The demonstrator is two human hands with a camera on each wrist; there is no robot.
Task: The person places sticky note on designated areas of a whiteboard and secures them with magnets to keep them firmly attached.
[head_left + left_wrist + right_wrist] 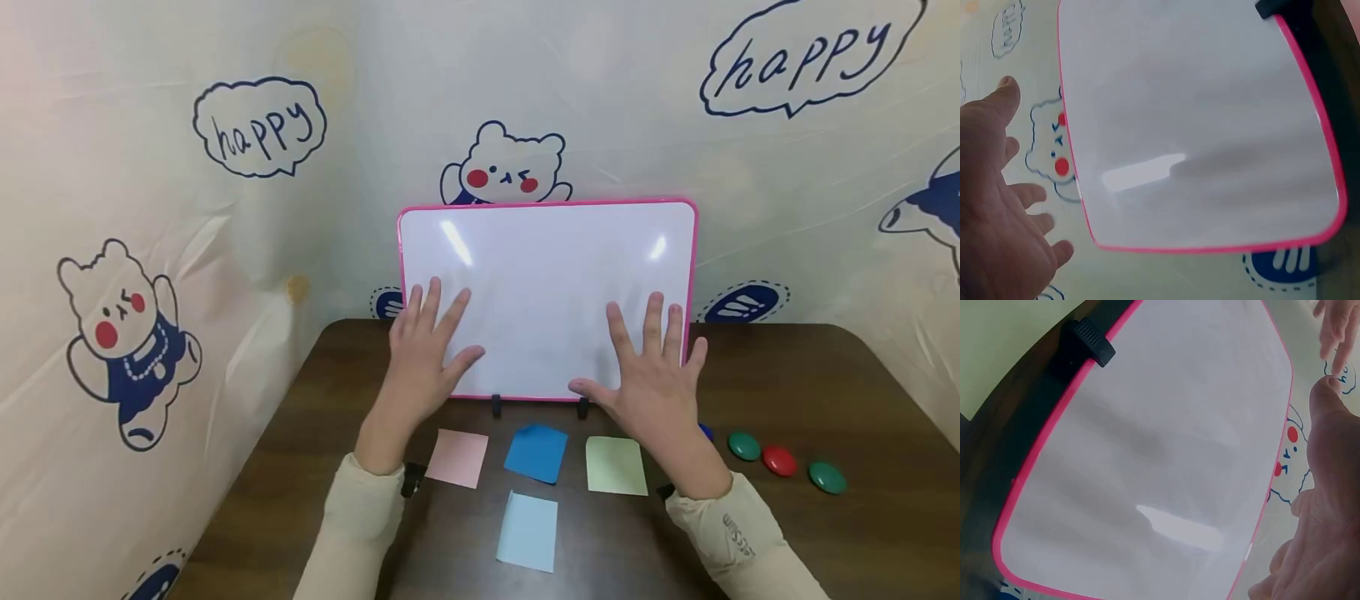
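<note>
L sleeve & R sleeve: both cream, long, a bit puffy. R one has dk lettering, too sm. to read. Blk gadget beside L one, partly hidden. L hand & R hand bare.

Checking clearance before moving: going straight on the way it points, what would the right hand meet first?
Probably the board, toward its right side, though how far ahead of the right hand it stands is unclear.
</note>
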